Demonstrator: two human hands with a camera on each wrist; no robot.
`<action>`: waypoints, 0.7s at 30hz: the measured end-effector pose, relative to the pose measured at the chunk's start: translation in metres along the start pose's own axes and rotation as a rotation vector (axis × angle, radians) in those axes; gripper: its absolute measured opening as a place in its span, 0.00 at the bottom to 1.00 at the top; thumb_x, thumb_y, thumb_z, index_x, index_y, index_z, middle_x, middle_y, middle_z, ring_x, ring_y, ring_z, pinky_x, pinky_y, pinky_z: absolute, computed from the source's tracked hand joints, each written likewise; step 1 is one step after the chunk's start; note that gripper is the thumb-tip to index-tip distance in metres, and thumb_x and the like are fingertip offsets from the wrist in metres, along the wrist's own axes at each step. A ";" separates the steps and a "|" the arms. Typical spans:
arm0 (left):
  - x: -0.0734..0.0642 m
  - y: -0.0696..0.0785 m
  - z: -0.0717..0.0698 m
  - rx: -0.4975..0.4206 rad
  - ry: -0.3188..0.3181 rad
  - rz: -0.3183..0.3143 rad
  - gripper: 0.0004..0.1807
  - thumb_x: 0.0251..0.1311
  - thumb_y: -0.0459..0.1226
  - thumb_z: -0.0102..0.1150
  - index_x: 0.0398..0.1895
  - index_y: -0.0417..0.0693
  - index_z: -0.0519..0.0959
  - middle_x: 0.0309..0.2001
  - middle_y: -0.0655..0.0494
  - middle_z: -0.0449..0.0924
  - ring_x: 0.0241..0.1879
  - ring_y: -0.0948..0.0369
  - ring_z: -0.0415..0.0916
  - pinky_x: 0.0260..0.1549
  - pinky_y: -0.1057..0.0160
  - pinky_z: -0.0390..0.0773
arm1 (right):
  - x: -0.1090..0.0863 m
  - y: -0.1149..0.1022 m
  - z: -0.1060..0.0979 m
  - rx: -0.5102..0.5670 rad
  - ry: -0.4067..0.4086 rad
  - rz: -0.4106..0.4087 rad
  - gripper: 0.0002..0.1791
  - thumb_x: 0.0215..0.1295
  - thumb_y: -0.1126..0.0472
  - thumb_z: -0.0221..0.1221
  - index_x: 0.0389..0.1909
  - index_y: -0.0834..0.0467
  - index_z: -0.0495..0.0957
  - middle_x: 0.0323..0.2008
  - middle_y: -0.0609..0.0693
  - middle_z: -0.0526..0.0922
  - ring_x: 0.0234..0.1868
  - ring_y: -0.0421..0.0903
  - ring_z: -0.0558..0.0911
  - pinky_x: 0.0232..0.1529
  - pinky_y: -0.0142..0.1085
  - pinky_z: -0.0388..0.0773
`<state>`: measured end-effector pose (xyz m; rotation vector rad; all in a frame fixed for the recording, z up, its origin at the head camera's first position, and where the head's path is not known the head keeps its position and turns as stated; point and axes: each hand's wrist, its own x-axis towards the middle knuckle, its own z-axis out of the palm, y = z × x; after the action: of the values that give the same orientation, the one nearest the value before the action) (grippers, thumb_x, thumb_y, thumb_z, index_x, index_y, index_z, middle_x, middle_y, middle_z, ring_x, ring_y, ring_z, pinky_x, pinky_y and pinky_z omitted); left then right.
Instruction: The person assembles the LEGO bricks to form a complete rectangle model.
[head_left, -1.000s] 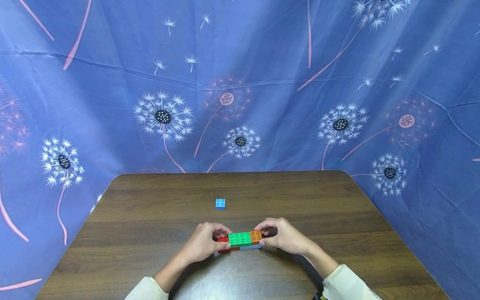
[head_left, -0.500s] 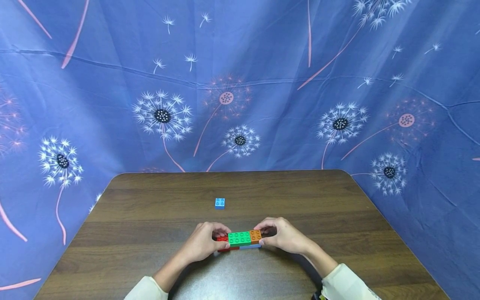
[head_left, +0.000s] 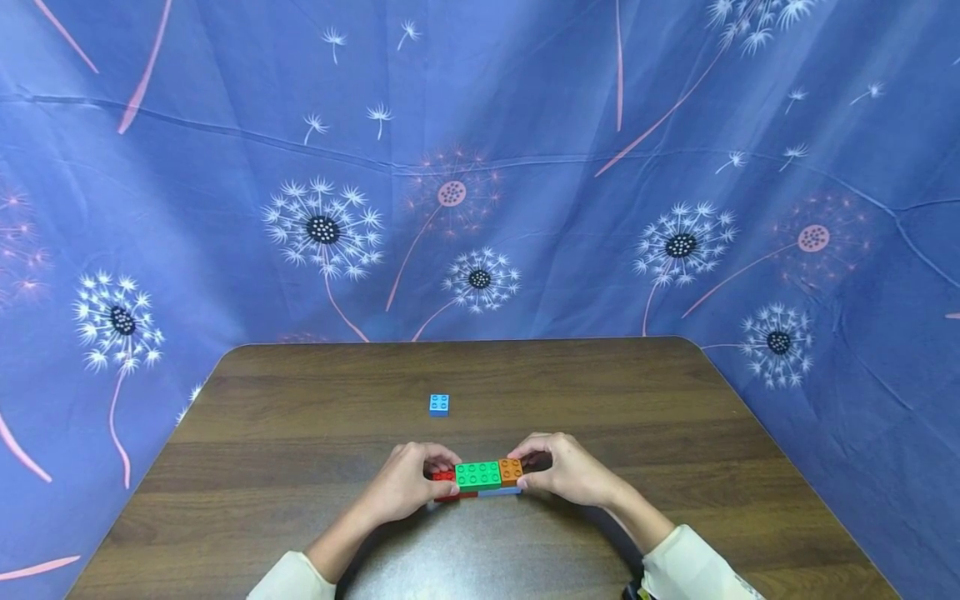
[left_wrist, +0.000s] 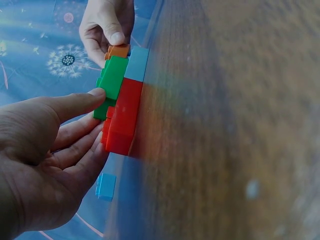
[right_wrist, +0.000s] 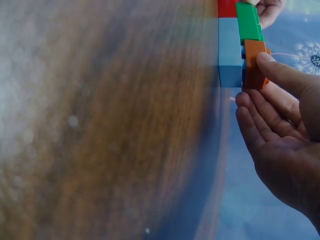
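Note:
A toy-brick build lies on the table, with a red brick [left_wrist: 123, 117] and a light blue brick [right_wrist: 230, 50] end to end at the bottom. Over them sit a green brick [head_left: 477, 475] and, at its right, a smaller orange brick [head_left: 511, 472]. My left hand [head_left: 405, 485] pinches the green brick near its left end, leaving some red studs showing. The orange brick is held between thumb and fingers of my right hand [head_left: 572, 472]. In the right wrist view, light blue studs show in a narrow gap under the orange brick.
A loose small blue brick [head_left: 439, 405] stands on the brown wooden table [head_left: 600, 392] beyond the build. Behind the table hangs a blue cloth [head_left: 555, 208] with a dandelion print. A dark object [head_left: 633, 591] shows by the right sleeve at the bottom edge.

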<state>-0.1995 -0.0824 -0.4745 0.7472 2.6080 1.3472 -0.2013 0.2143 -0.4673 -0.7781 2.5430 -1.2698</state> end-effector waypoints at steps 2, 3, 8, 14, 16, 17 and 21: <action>0.000 0.000 0.000 0.005 0.004 0.000 0.13 0.52 0.35 0.78 0.42 0.47 0.87 0.35 0.56 0.88 0.35 0.67 0.81 0.36 0.68 0.80 | 0.000 0.000 0.000 -0.004 0.002 -0.006 0.15 0.59 0.61 0.74 0.48 0.53 0.86 0.46 0.48 0.87 0.45 0.47 0.85 0.46 0.33 0.83; 0.000 0.000 0.000 0.007 0.006 0.000 0.13 0.52 0.35 0.78 0.41 0.47 0.87 0.35 0.56 0.88 0.35 0.66 0.82 0.37 0.68 0.80 | 0.000 0.000 0.000 -0.004 0.002 -0.008 0.16 0.59 0.61 0.74 0.48 0.53 0.86 0.46 0.48 0.87 0.45 0.47 0.86 0.46 0.33 0.83; 0.000 0.001 0.000 0.014 0.010 -0.002 0.13 0.52 0.35 0.78 0.41 0.47 0.87 0.35 0.57 0.88 0.35 0.66 0.81 0.37 0.67 0.80 | 0.000 -0.001 0.001 -0.007 0.000 -0.015 0.16 0.59 0.61 0.74 0.48 0.54 0.86 0.46 0.48 0.87 0.45 0.48 0.86 0.46 0.34 0.84; 0.000 0.001 0.001 0.009 0.013 -0.001 0.13 0.52 0.34 0.78 0.41 0.47 0.87 0.34 0.58 0.88 0.34 0.68 0.81 0.37 0.68 0.80 | 0.000 -0.001 0.002 -0.034 0.016 -0.030 0.16 0.58 0.63 0.74 0.47 0.53 0.86 0.46 0.47 0.87 0.45 0.42 0.85 0.47 0.40 0.85; 0.001 0.000 0.001 0.007 0.014 0.000 0.13 0.51 0.34 0.78 0.41 0.47 0.87 0.34 0.58 0.88 0.34 0.69 0.81 0.37 0.68 0.80 | 0.000 -0.001 0.003 -0.042 0.024 -0.040 0.16 0.57 0.63 0.75 0.46 0.53 0.86 0.46 0.47 0.87 0.44 0.41 0.85 0.47 0.41 0.85; 0.001 0.000 0.001 0.005 0.014 0.001 0.13 0.51 0.34 0.78 0.41 0.47 0.87 0.34 0.58 0.88 0.34 0.69 0.81 0.36 0.69 0.80 | 0.001 -0.001 0.003 -0.044 0.027 -0.044 0.16 0.56 0.63 0.75 0.46 0.53 0.86 0.46 0.47 0.87 0.44 0.41 0.85 0.47 0.41 0.85; 0.001 0.000 0.001 0.006 0.015 0.001 0.13 0.51 0.34 0.78 0.41 0.46 0.87 0.34 0.57 0.88 0.33 0.70 0.80 0.35 0.70 0.79 | 0.001 -0.001 0.004 -0.042 0.031 -0.049 0.16 0.56 0.63 0.75 0.45 0.53 0.86 0.45 0.47 0.87 0.44 0.44 0.86 0.46 0.41 0.86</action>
<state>-0.1997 -0.0816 -0.4749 0.7425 2.6244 1.3511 -0.2005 0.2109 -0.4688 -0.8405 2.5976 -1.2564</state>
